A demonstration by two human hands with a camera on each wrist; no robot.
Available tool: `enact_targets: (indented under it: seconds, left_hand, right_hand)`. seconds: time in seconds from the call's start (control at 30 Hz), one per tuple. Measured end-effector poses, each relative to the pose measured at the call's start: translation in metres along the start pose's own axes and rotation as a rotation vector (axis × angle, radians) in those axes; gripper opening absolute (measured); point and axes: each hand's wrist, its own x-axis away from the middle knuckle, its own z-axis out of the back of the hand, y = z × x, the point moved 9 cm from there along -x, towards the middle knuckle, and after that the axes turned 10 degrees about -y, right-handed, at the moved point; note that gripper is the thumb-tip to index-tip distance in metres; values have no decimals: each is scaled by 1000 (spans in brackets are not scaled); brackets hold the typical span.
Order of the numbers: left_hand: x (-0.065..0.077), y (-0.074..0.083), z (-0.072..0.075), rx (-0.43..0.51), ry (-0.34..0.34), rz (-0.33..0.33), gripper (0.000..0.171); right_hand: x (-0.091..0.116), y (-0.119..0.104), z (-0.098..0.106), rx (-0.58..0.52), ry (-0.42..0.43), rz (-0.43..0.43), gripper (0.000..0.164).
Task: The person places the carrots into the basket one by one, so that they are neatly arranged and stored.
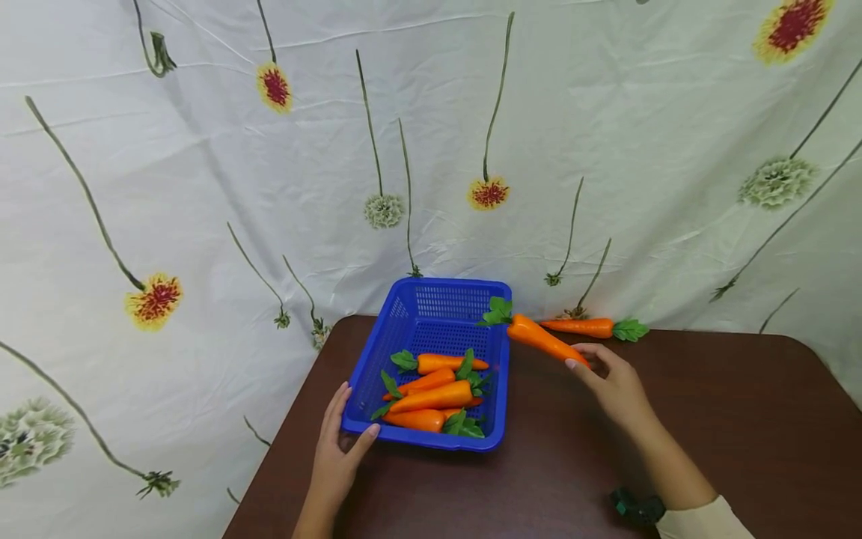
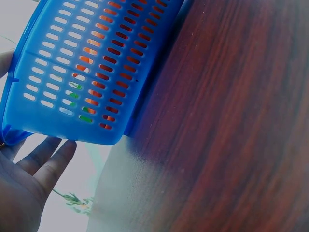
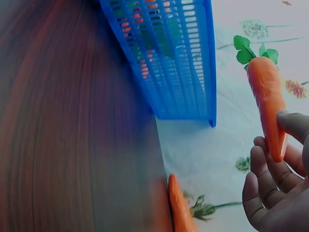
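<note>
A blue plastic basket (image 1: 503, 359) holds several orange carrots (image 1: 431, 397) with green leaves, heaped toward its near end. At the basket's near left corner my left hand (image 1: 334, 453) touches the outside, its straight fingers along the left wall and its thumb by the front rim. Beyond the basket's right rim, my right hand (image 1: 616, 385) pinches a carrot (image 1: 542, 340) by its pointed tip. That carrot's leafy end reaches over the rim, and the right wrist view shows the thumb (image 3: 292, 123) pressing on the tip.
Another carrot (image 1: 586, 327) lies at the table's back edge, right of the basket. The dark brown table (image 1: 539, 471) carries a small black object (image 1: 636, 507) near the right forearm. A white flower-printed cloth (image 1: 323, 150) hangs behind the table and along its left.
</note>
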Motion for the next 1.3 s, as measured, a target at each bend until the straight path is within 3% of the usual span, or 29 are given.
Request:
enact_targets:
  seconds: [0.3, 0.6, 0.8, 1.17, 1.3]
  left_hand:
    - [0, 4, -2, 6, -16, -17, 74]
    - [-1, 0, -1, -16, -11, 7, 76]
    - [1, 3, -1, -22, -10, -15, 75]
    - [0, 2, 0, -8, -15, -10, 76]
    - [0, 2, -1, 0, -20, -12, 75]
  right_hand:
    - [5, -19, -18, 0, -19, 54, 38]
    - [9, -43, -41, -76, -48, 134, 30]
    - [8, -56, -56, -102, -55, 181, 26]
    - [12, -85, -89, -153, -131, 279, 25]
    - [13, -93, -100, -126, -139, 302, 24]
